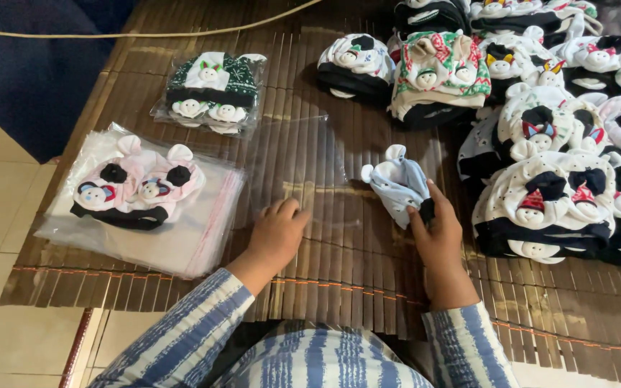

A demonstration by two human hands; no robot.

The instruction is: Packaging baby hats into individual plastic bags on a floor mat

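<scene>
home packing spot: hat piles point(548, 129), poly bags point(181, 237)

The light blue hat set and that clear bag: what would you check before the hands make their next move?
1. Right hand grips the light blue hat set: ok.
2. Left hand rests on the clear bag: ok.
3. Bag lies flat on the slatted mat: ok.
4. Bag mouth open: cannot tell.
5. Spare bags lie within reach, though a pink hat set sits on them: ok.
6. Hat set folded neatly: cannot tell.
</scene>
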